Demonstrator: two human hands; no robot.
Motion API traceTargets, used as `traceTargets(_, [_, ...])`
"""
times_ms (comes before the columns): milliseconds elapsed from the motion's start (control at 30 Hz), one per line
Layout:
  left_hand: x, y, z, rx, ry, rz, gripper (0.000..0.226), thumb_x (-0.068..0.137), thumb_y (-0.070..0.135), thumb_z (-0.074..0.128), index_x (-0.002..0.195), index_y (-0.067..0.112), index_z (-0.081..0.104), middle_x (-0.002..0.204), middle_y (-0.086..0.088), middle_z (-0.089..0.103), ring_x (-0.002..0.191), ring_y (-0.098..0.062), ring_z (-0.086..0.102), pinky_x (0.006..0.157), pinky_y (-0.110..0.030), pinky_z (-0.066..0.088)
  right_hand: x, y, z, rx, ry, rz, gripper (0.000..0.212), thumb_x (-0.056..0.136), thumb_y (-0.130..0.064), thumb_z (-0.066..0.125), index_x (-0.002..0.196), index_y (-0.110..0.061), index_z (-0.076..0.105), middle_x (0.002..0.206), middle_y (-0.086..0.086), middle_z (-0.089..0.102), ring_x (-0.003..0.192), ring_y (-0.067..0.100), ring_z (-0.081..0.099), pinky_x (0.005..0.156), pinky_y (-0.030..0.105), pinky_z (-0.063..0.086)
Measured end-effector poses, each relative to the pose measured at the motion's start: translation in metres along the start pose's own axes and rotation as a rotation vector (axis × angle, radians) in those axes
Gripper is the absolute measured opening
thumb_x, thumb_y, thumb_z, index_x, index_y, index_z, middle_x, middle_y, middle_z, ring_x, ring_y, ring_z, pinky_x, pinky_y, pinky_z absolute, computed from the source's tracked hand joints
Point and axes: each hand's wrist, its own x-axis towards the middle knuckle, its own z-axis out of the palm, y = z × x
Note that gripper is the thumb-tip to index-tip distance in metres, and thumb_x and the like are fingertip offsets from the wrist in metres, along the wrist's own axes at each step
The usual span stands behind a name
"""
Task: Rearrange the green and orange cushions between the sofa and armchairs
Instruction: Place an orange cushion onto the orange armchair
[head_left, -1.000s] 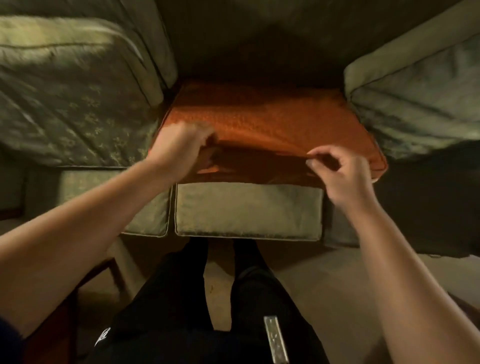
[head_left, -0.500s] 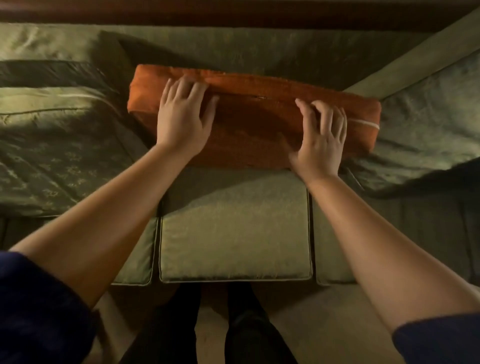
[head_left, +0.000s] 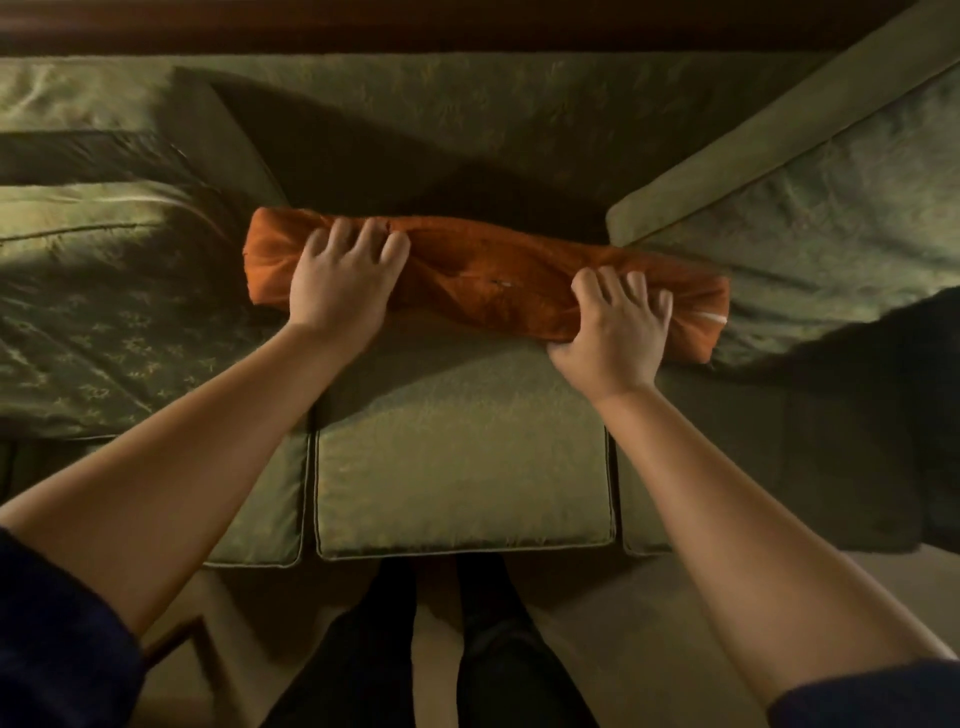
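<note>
An orange cushion (head_left: 478, 275) stands on edge at the back of the green sofa's middle seat (head_left: 457, 467), against the backrest. My left hand (head_left: 345, 278) lies over its left part with fingers curled onto the top edge. On the cushion's right part, my right hand (head_left: 613, 327) grips with bent fingers that dent the fabric. A green patterned cushion (head_left: 104, 312) leans at the left end of the sofa. Another green cushion (head_left: 810, 239) leans at the right end.
The sofa's backrest (head_left: 467, 114) runs across the top under a dark wooden rail (head_left: 467, 21). A dark object (head_left: 893, 395) covers the right seat. My legs in dark trousers stand on the pale floor (head_left: 597, 649) in front of the sofa.
The orange cushion went from lying flat on the seat to standing on edge against the backrest. Both hands moved from its front edge onto its top, and the right hand now squeezes it.
</note>
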Motion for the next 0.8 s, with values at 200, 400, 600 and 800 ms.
traceTargets(200, [-0.06, 0.001, -0.037, -0.02, -0.072, 0.168, 0.033, 0.089, 0.004, 0.057, 0.121, 0.004, 0.054, 0.119, -0.024, 0.062, 0.101, -0.048, 0.061, 0.069, -0.053, 0.055, -0.056, -0.017, -0.033, 0.106, -0.031, 0.004, 0.044, 0.068, -0.033, 0.085, 0.1, -0.016, 0.061, 0.097, 0.003, 0.065, 0.099, 0.034, 0.059, 0.087, 0.049, 0.042])
traceTargets(400, [-0.108, 0.009, -0.103, -0.045, -0.03, 0.288, 0.035, 0.084, 0.022, 0.07, 0.116, 0.009, 0.061, 0.106, -0.015, 0.066, 0.09, -0.04, 0.063, 0.063, -0.045, 0.052, -0.12, -0.027, -0.1, 0.185, 0.003, 0.045, 0.042, 0.077, -0.035, 0.086, 0.108, -0.02, 0.062, 0.103, 0.001, 0.067, 0.101, 0.03, 0.062, 0.096, 0.052, 0.044])
traceTargets(600, [-0.172, 0.04, -0.153, -0.043, -0.039, 0.516, 0.035, 0.083, 0.016, 0.065, 0.117, 0.008, 0.063, 0.102, -0.013, 0.066, 0.088, -0.037, 0.062, 0.061, -0.042, 0.053, -0.244, -0.038, -0.16, 0.234, 0.019, 0.201, 0.061, 0.076, -0.065, 0.071, 0.122, -0.025, 0.066, 0.114, -0.001, 0.071, 0.107, 0.027, 0.063, 0.099, 0.048, 0.042])
traceTargets(800, [-0.22, 0.103, -0.182, -0.051, -0.017, 0.78, 0.051, 0.084, 0.053, 0.058, 0.114, 0.012, 0.062, 0.097, -0.009, 0.065, 0.081, -0.034, 0.06, 0.059, -0.037, 0.047, -0.373, -0.044, -0.191, 0.136, 0.204, 0.442, 0.043, 0.083, -0.059, 0.065, 0.107, -0.024, 0.066, 0.103, -0.004, 0.072, 0.096, 0.023, 0.066, 0.088, 0.037, 0.041])
